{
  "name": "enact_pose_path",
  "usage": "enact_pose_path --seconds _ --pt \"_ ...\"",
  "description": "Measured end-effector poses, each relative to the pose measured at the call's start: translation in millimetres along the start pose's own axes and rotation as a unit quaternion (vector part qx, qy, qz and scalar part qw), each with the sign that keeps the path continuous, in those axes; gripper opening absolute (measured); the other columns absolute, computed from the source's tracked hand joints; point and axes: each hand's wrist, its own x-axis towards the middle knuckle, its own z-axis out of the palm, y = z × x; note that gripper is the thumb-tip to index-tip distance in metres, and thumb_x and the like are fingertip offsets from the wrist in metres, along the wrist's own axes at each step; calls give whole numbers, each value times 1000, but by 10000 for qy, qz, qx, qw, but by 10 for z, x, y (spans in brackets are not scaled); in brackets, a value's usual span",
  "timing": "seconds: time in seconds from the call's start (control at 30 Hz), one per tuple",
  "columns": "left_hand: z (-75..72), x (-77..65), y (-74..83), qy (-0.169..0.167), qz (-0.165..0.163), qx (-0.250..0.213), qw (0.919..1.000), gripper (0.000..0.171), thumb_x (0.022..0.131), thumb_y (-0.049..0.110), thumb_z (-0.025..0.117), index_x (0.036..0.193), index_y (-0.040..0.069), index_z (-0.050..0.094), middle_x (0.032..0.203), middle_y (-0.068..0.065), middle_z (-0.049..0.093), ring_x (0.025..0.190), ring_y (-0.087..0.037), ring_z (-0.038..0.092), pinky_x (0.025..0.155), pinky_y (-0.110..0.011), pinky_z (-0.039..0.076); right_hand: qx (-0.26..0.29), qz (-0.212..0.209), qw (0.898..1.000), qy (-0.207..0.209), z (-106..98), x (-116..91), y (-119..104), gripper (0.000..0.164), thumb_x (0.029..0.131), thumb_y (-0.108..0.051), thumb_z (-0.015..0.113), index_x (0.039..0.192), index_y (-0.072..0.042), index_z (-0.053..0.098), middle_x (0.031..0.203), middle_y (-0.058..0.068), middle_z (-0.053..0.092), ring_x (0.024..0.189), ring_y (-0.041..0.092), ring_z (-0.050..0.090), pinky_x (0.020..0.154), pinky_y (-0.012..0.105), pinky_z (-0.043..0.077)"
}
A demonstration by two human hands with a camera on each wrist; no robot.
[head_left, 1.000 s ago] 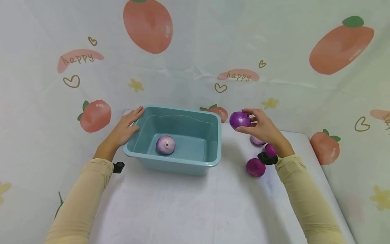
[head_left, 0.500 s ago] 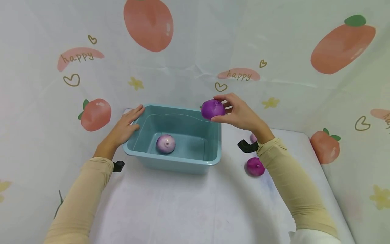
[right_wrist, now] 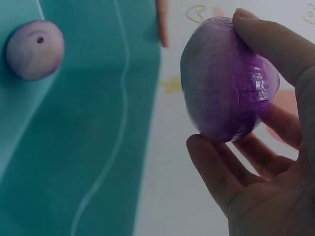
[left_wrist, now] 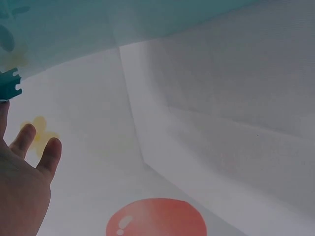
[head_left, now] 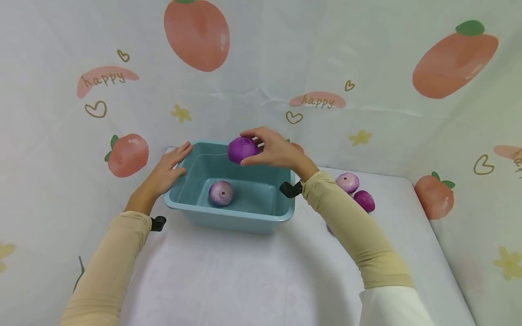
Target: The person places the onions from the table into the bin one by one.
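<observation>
My right hand [head_left: 274, 148] holds a glossy purple onion [head_left: 242, 150] between thumb and fingers, above the back part of a teal plastic tub [head_left: 240, 212]. In the right wrist view the same purple onion [right_wrist: 229, 81] is pinched by its sides, with the tub's wall to its left. A paler onion [head_left: 221, 194] lies on the tub's floor, left of the middle. At the tub's left end my left hand [head_left: 165, 171] rests on the rim, its fingers extended along it. The left wrist view shows part of that hand [left_wrist: 24, 172] under the tub's edge.
Right of the tub a pale purple onion [head_left: 347, 182] and a darker onion [head_left: 364, 201] lie on the white table [head_left: 228, 280]. Another onion [head_left: 331, 230] is mostly hidden behind the right sleeve. A printed cloth [head_left: 253, 54] hangs behind the table.
My right hand has carried the purple onion leftward, from beyond the tub's right end to over the tub. My left hand stays on the rim, and the tub has hardly shifted.
</observation>
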Motion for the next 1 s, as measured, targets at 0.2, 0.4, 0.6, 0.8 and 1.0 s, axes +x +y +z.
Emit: enact_pose_path --seconds 0.2,0.4,0.6,0.8,1.0 --pt "-5 4 -16 50 21 -26 10000 72 93 11 44 163 22 27 173 2 17 160 -40 8 119 -77 10 98 -183 9992 -338 265 260 -1 78 79 -32 87 146 -9 53 144 7 55 125 22 60 98 31 57" --pt "-4 6 -25 68 72 0 10000 72 93 12 45 163 21 27 173 2 17 160 -41 8 120 -76 9 199 -234 9974 -650 514 472 10 75 82 -34 85 146 -11 53 145 4 57 126 20 61 98 27 55" --pt "10 0 -12 6 27 29 10000 71 94 15 45 163 23 27 173 2 17 160 -40 7 120 -76 9 230 14 9949 -985 728 644 42 78 83 -36 82 149 -10 49 147 5 55 129 22 59 100 29 55" --pt "15 -6 -1 -28 -39 62 10000 71 95 16 45 163 24 26 173 4 16 161 -39 6 120 -76 8 49 320 9928 -1154 881 714 111 81 83 -43 81 151 -15 48 147 3 55 128 18 58 103 29 53" --pt "15 0 -14 -50 -142 29 9999 71 96 16 44 163 30 26 173 7 15 161 -36 5 120 -75 9 53 525 9904 -1279 997 701 225 79 82 -47 81 149 -19 50 145 2 57 126 17 58 103 31 54"
